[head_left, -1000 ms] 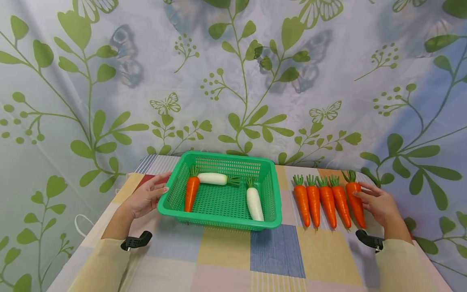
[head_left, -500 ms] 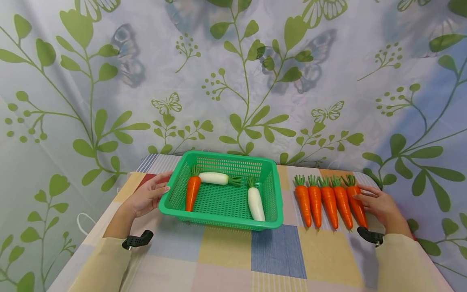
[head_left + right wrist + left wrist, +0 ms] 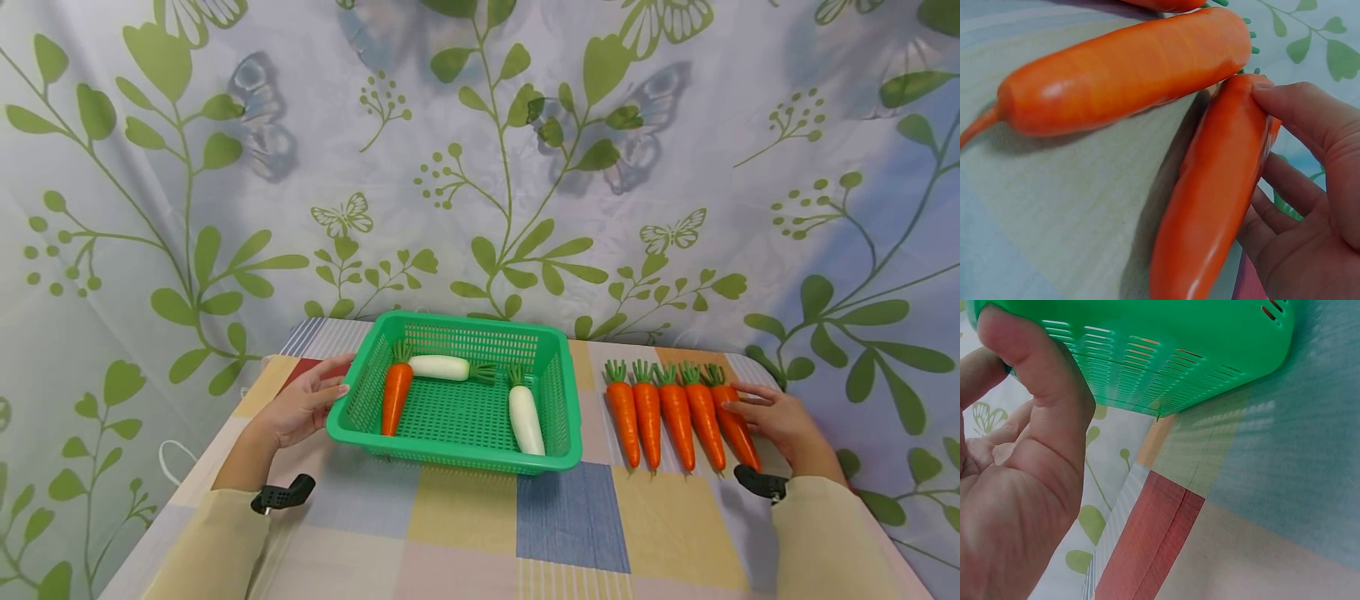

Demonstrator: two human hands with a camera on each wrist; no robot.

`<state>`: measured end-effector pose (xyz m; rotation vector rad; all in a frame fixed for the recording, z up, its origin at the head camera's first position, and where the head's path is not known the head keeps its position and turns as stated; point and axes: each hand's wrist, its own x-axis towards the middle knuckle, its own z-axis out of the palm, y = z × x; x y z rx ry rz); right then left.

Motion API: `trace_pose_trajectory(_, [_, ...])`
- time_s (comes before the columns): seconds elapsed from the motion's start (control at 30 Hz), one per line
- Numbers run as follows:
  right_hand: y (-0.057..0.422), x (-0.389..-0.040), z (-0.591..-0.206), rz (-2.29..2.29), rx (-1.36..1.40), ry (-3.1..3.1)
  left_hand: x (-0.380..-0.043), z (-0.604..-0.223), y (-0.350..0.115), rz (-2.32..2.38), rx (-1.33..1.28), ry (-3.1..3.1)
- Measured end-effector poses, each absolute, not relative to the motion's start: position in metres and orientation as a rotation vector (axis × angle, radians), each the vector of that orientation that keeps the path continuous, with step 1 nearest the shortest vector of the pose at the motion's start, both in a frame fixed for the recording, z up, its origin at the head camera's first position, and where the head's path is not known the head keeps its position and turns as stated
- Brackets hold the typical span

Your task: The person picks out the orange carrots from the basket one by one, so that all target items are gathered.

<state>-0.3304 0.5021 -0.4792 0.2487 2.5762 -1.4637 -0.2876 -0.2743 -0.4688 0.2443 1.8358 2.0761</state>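
In the head view, a green plastic basket (image 3: 457,460) holds one carrot (image 3: 397,398) and two white radishes (image 3: 439,367), one lying crosswise at the back and one lengthwise on the right. My left hand (image 3: 303,404) grips the basket's left rim, thumb on the rim; its other fingertips are partly hidden. To the right of the basket, several carrots (image 3: 677,421) lie side by side, leafy ends away from me. My right hand (image 3: 776,421) pinches the upper part of the rightmost carrot (image 3: 1213,194), thumb on top and fingers along its far side. That carrot lies slanted, its top against its neighbour.
A patchwork cloth (image 3: 465,533) covers the table. Behind it hangs a curtain (image 3: 480,167) printed with leaves and butterflies. A white cord (image 3: 168,458) loops at the table's left edge.
My right hand has moved the rightmost carrot leftward, so its leafy top now meets the carrot beside it; its tip has swung slightly right. The left hand and basket stay put.
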Motion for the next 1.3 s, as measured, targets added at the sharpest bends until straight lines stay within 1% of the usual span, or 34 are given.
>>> trace_pose_trajectory(0.23, [0.5040, -0.3324, -0.4802, -1.372, 0.299, 2.639, -0.2877, -0.4687, -0.2747, 2.080, 0.240, 1.827])
trace_pose_trajectory(0.77, [0.5022, -0.3277, -0.4788, -1.224, 0.284, 2.715, -0.2869, -0.4669, -0.2748, 2.080, 0.267, 1.805])
trace_pose_trajectory(1.1, [0.5020, -0.3293, -0.4825, -1.281, 0.343, 2.694, -0.2875, -0.4677, -0.2759, 2.086, 0.266, 1.796])
trace_pose_trajectory(1.3, [0.4954, -0.3243, -0.4794, -1.326, 0.366, 2.749, -0.2879, -0.4681, -0.2758, 2.077, 0.247, 1.813])
